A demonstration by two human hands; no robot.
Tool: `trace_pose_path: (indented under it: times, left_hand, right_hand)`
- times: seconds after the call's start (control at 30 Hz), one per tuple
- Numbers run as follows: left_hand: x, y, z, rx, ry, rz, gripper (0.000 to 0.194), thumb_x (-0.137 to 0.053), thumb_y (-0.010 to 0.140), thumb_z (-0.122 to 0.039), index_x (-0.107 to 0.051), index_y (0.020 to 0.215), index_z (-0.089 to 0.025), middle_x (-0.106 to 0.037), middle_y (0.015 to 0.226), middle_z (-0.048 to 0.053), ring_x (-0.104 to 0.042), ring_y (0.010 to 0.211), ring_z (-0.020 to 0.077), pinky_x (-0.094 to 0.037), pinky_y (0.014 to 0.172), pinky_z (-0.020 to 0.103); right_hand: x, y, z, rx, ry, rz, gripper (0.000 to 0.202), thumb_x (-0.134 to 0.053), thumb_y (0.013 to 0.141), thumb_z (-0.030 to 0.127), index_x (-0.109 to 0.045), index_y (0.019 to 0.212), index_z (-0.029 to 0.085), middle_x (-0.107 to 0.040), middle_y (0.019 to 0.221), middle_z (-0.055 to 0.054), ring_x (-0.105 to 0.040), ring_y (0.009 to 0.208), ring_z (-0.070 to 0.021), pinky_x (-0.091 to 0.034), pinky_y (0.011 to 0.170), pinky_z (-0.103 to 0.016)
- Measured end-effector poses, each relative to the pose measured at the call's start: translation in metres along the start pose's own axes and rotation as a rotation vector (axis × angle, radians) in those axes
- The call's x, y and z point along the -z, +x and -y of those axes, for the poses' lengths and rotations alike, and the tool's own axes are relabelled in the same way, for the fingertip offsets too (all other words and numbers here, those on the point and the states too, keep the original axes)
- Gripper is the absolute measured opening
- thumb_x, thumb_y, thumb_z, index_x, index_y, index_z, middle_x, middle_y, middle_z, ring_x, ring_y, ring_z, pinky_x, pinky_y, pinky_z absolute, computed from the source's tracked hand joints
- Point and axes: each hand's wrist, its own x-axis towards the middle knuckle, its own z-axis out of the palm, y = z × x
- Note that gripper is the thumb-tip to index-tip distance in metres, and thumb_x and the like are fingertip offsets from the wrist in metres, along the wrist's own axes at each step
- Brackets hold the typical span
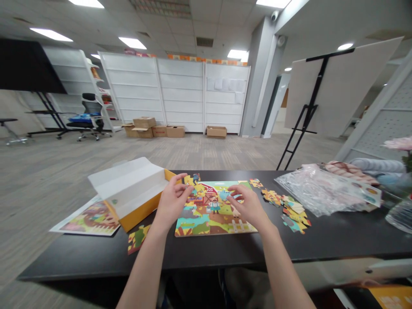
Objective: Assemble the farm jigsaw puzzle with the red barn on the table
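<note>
A colourful farm-scene jigsaw puzzle [210, 216] lies on the black table, with a red barn and a figure in a blue apron visible on it. My left hand [174, 199] is over its upper left part, thumb and fingers closed on a yellow puzzle piece [200, 189]. Over the right side of the puzzle is my right hand [246, 204], fingers curved and apart beside a light-blue patch of the picture. Whether its fingertips touch the surface is hard to tell. Another piece with a dark bird [196, 177] shows just beyond my left fingers.
Left of the puzzle stands an open yellow box [138, 214] over a printed picture sheet [92, 219]. A loose green-and-red piece [138, 238] lies near it. To the right are several loose pieces [294, 210], a clear plastic bag [317, 191] and rolled fabric [350, 171].
</note>
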Motion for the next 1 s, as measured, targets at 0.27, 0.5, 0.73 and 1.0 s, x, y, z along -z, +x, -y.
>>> trace_pose_path:
  times: [0.27, 0.5, 0.73, 1.0]
  left_hand:
    - [0.013, 0.001, -0.006, -0.127, -0.068, -0.363, 0.062, -0.075, 0.076, -0.04, -0.052, 0.13, -0.02, -0.07, 0.086, 0.002, -0.073, 0.074, 0.0169, -0.054, 0.054, 0.02]
    - [0.037, -0.007, -0.006, -0.111, 0.022, -0.324, 0.058, -0.075, 0.077, -0.04, -0.054, 0.128, -0.021, -0.071, 0.085, 0.002, -0.074, 0.073, 0.0181, -0.058, 0.058, 0.023]
    - [0.073, -0.015, -0.008, -0.12, 0.124, -0.381, 0.062, -0.074, 0.076, -0.043, -0.054, 0.13, -0.019, -0.072, 0.083, 0.003, -0.073, 0.081, 0.0202, -0.06, 0.074, 0.031]
    - [0.116, -0.042, -0.013, -0.033, 0.246, -0.18, 0.062, -0.075, 0.073, -0.05, -0.056, 0.123, -0.019, -0.07, 0.092, 0.004, -0.073, 0.083, 0.0216, -0.06, 0.077, 0.035]
  right_hand:
    - [0.004, 0.004, -0.017, -0.193, -0.039, -0.101, 0.019, -0.057, 0.087, 0.033, -0.07, 0.095, 0.021, -0.074, 0.092, -0.007, -0.072, 0.079, -0.0216, -0.058, 0.061, -0.032]
    - [0.002, 0.008, -0.033, -0.227, -0.284, -0.079, 0.018, -0.055, 0.086, 0.029, -0.071, 0.09, 0.021, -0.076, 0.092, -0.007, -0.072, 0.083, -0.0226, -0.055, 0.075, -0.035]
    - [-0.001, 0.008, -0.03, -0.246, -0.341, -0.017, 0.021, -0.058, 0.085, 0.033, -0.072, 0.092, 0.02, -0.076, 0.093, -0.008, -0.071, 0.078, -0.0219, -0.053, 0.073, -0.033]
    - [-0.002, 0.01, -0.029, -0.198, -0.302, -0.037, 0.019, -0.057, 0.085, 0.032, -0.072, 0.087, 0.02, -0.077, 0.091, -0.008, -0.072, 0.082, -0.0235, -0.054, 0.077, -0.035]
